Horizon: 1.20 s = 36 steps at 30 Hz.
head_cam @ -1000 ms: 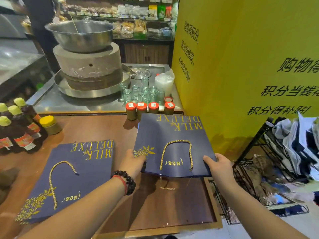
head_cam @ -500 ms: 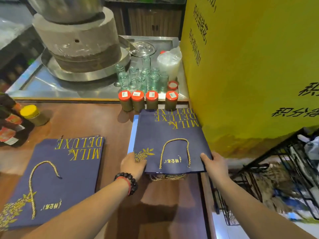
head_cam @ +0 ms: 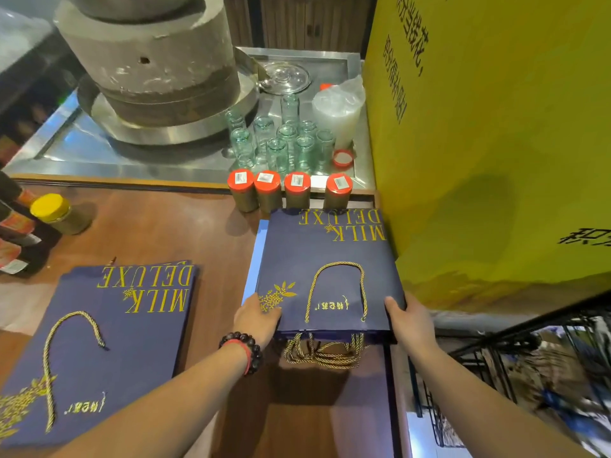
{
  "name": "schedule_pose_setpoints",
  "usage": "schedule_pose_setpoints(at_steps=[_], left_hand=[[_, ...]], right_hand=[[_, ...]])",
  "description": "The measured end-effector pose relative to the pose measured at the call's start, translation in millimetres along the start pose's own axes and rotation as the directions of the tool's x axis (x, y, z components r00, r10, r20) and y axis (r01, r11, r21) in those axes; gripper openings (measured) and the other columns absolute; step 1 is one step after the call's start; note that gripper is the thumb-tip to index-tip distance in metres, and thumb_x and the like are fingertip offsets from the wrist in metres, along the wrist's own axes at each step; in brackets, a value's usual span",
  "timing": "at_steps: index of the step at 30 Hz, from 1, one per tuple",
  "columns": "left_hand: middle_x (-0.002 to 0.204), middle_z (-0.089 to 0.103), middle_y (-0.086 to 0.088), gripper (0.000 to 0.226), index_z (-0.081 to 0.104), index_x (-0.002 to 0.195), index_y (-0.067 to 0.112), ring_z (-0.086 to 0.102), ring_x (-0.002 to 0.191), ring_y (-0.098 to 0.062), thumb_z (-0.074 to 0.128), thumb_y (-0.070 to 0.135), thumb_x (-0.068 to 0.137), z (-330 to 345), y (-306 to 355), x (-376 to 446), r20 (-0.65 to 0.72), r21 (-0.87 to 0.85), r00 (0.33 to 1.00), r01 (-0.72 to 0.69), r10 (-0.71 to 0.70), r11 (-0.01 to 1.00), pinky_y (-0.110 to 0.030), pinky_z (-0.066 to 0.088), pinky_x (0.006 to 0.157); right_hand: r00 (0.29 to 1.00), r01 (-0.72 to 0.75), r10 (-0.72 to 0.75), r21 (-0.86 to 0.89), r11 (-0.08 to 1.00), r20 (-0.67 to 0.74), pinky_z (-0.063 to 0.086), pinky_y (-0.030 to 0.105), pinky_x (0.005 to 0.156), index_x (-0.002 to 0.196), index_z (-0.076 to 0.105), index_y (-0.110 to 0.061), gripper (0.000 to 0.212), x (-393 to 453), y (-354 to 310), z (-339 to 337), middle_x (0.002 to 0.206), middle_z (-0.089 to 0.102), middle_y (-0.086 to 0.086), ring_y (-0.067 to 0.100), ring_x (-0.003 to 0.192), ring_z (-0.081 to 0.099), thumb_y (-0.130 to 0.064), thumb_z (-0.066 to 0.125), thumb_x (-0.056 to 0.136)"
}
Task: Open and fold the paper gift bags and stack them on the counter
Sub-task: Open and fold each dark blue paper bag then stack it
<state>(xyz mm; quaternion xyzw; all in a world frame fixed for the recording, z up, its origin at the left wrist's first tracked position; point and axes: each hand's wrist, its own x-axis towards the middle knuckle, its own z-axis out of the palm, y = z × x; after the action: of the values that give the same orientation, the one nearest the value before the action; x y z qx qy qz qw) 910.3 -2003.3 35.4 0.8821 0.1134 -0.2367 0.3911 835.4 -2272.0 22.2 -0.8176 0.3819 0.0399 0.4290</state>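
Observation:
A flat navy paper gift bag (head_cam: 325, 259) with gold "MILK DELUXE" print and a gold rope handle lies on top of a stack of like bags at the right of the wooden counter (head_cam: 158, 233). My left hand (head_cam: 259, 317) grips its near left corner. My right hand (head_cam: 408, 320) holds its near right corner. Several gold rope handles (head_cam: 322, 355) stick out from under the stack's near edge. A second stack of flat navy bags (head_cam: 109, 345) lies at the left of the counter, apart from both hands.
Red-lidded jars (head_cam: 291, 191) stand right behind the right stack, with empty glass jars (head_cam: 281, 140) beyond on a steel tray. A stone mill (head_cam: 148, 61) sits behind. A yellow panel (head_cam: 496, 143) borders the right. Dark bottles (head_cam: 16, 233) and a yellow-lidded jar (head_cam: 58, 213) stand at left.
The bag went from held above the counter to lying on the right stack near the yellow panel. Both hands followed it forward. The camera tilted down and moved closer.

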Motion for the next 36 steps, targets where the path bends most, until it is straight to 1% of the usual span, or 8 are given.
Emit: schedule_pose_setpoints(at_steps=[6, 8, 11, 18, 25, 28, 33, 36], left_hand=[[0.111, 0.059, 0.002, 0.030, 0.053, 0.111, 0.026, 0.054, 0.110, -0.028, 0.057, 0.034, 0.081, 0, -6, 9, -0.017, 0.072, 0.996, -0.085, 0.087, 0.994, -0.043, 0.047, 0.091], [0.132, 0.050, -0.005, 0.047, 0.047, 0.128, 0.023, 0.043, 0.126, -0.030, 0.055, 0.037, 0.084, -1, -8, 8, -0.022, 0.182, 0.990, -0.131, 0.137, 0.975, -0.047, 0.042, 0.098], [0.156, 0.020, -0.010, 0.060, 0.029, 0.148, 0.022, 0.017, 0.143, -0.028, 0.049, 0.036, 0.093, -9, -12, -6, 0.038, 0.315, 0.975, -0.220, 0.220, 0.923, -0.044, 0.029, 0.112], [0.159, 0.018, -0.004, 0.057, 0.026, 0.150, 0.021, 0.013, 0.146, -0.020, 0.041, 0.036, 0.097, -58, -74, -24, 0.094, 0.400, 0.953, -0.302, 0.289, 0.865, -0.036, 0.019, 0.117], [0.160, 0.016, -0.003, 0.058, 0.023, 0.152, 0.019, 0.012, 0.147, -0.019, 0.038, 0.037, 0.099, -144, -179, -18, 0.123, 0.483, 0.957, -0.289, 0.262, 0.827, -0.038, 0.021, 0.116], [0.159, 0.016, -0.003, 0.057, 0.024, 0.151, 0.019, 0.013, 0.146, -0.020, 0.038, 0.036, 0.098, -187, -233, -11, 0.123, 0.541, 0.957, -0.286, 0.262, 0.791, -0.038, 0.022, 0.116], [0.157, 0.017, -0.009, 0.063, 0.027, 0.149, 0.022, 0.016, 0.144, -0.027, 0.039, 0.043, 0.091, -252, -319, 0, 0.082, 0.624, 0.981, -0.190, 0.178, 0.758, -0.040, 0.024, 0.114], [0.157, 0.017, -0.010, 0.067, 0.022, 0.150, 0.026, 0.017, 0.142, -0.030, 0.047, 0.041, 0.090, -281, -357, -1, -0.009, 0.622, 0.998, -0.042, 0.061, 0.782, -0.041, 0.025, 0.112]], right_hand=[[0.978, 0.140, -0.194, -0.459, 0.878, -0.074, 0.044, 0.045, 0.096, 0.131, 0.053, -0.014, 0.043, 0, -13, 0, 0.130, 0.053, 0.010, 0.034, 0.119, 0.050, -0.034, 0.054, 0.092], [0.946, 0.229, -0.315, -0.522, 0.822, -0.082, 0.044, 0.044, 0.095, 0.125, 0.059, -0.016, 0.037, -9, -24, 4, 0.130, 0.055, 0.006, 0.031, 0.119, 0.051, -0.030, 0.057, 0.090], [0.881, 0.369, -0.472, -0.608, 0.703, -0.010, 0.047, 0.042, 0.083, 0.113, 0.067, -0.017, 0.028, -29, -43, 19, 0.115, 0.064, 0.004, 0.031, 0.105, 0.060, -0.027, 0.061, 0.087], [0.791, 0.518, -0.597, -0.668, 0.534, 0.136, 0.043, 0.037, 0.071, 0.096, 0.066, -0.021, 0.016, -96, -69, 86, 0.094, 0.067, -0.002, 0.027, 0.091, 0.062, -0.030, 0.060, 0.084], [0.799, 0.500, -0.578, -0.715, 0.489, 0.164, 0.043, 0.037, 0.068, 0.097, 0.070, -0.021, 0.028, -171, -98, 186, 0.093, 0.067, -0.002, 0.027, 0.082, 0.062, -0.024, 0.070, 0.069], [0.820, 0.507, -0.532, -0.697, 0.506, 0.211, 0.045, 0.039, 0.073, 0.108, 0.068, -0.021, 0.037, -205, -107, 241, 0.103, 0.067, -0.001, 0.027, 0.090, 0.063, -0.025, 0.067, 0.071], [0.898, 0.439, -0.264, -0.655, 0.615, 0.353, 0.043, 0.040, 0.085, 0.123, 0.048, -0.024, 0.036, -256, -117, 330, 0.127, 0.053, 0.002, 0.029, 0.113, 0.055, -0.035, 0.047, 0.089], [0.903, 0.334, -0.062, -0.602, 0.725, 0.425, 0.045, 0.042, 0.085, 0.137, 0.034, -0.021, 0.049, -275, -110, 368, 0.148, 0.027, 0.012, 0.038, 0.112, 0.055, -0.037, 0.047, 0.093]])
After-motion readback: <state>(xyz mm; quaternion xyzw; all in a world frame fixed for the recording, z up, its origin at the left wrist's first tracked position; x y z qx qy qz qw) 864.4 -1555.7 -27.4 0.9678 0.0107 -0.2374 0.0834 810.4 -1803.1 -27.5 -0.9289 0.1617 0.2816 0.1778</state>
